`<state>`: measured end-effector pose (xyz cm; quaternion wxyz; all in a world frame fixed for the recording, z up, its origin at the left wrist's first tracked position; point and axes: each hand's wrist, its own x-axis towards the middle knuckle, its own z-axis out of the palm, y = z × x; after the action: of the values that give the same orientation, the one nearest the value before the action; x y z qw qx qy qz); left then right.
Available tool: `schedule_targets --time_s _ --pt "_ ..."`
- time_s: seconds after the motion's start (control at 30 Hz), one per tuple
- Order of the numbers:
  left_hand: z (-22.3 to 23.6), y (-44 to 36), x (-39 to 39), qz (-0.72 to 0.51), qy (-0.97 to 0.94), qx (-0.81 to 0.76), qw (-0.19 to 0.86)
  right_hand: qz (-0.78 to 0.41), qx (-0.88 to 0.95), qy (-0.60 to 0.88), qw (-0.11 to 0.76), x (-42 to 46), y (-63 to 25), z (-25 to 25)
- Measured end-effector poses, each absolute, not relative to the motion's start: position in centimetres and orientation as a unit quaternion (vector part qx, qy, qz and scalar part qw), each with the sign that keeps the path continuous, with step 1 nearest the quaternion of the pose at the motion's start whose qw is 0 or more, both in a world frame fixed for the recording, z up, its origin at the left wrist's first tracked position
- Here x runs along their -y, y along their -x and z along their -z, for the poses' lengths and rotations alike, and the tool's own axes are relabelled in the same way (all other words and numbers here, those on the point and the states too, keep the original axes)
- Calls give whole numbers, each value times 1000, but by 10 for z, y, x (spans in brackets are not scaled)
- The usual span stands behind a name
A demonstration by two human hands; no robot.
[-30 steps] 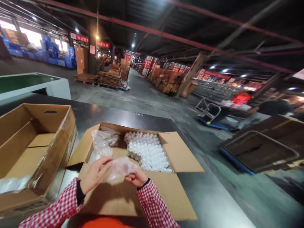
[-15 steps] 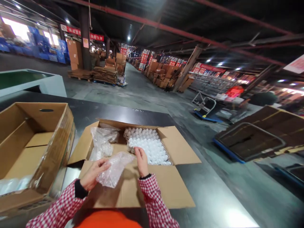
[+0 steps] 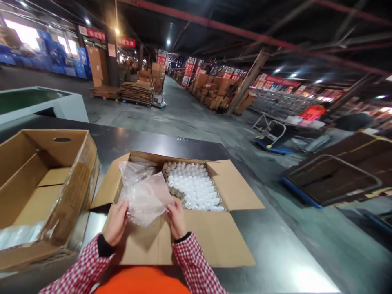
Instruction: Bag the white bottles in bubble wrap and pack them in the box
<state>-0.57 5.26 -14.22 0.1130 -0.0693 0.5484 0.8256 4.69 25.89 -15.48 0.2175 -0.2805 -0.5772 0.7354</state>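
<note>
A sheet of bubble wrap (image 3: 150,199) is stretched between my two hands over the open cardboard box (image 3: 219,239). My left hand (image 3: 116,222) pinches its left edge, and my right hand (image 3: 176,217) grips its right corner. Rows of small white-capped bottles (image 3: 196,185) stand packed in the right side of the box. On the left side lies more crumpled bubble wrap (image 3: 134,170), partly hidden behind the held sheet. The box's flaps are folded outward.
A second open carton (image 3: 81,179) stands at the left, with clear plastic items at its near end. Both sit on a dark metal table (image 3: 275,245). Beyond are a flatbed cart (image 3: 330,179) with flat brown boxes, a trolley (image 3: 271,136), and stacked cardboard (image 3: 137,93).
My right hand has moved from beside the bottles to the bubble wrap and taken its right corner. The sheet is now spread out flatter and raised over the left part of the box.
</note>
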Motion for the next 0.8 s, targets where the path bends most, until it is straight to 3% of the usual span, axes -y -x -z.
schedule_targets --time_s 0.1,0.2,0.33,0.5,0.67,0.8 --pt "141 -1 -61 -807 40 -576 122 -638 678 211 297 -247 -60 148" --pt "138 -10 -70 -788 12 -602 132 -602 776 39 184 -223 -69 139" --pt "142 -10 -60 -704 -62 -699 114 -663 748 31 31 -210 -63 145" --pt "142 5 -28 -470 -238 -849 34 -760 644 89 7 -237 -57 155" --pt "145 -5 -29 -431 -355 -810 180 -537 827 160 -42 -303 -39 141" --pt "139 -13 -43 -426 -312 -829 186 -301 903 306 4 -363 -29 151"
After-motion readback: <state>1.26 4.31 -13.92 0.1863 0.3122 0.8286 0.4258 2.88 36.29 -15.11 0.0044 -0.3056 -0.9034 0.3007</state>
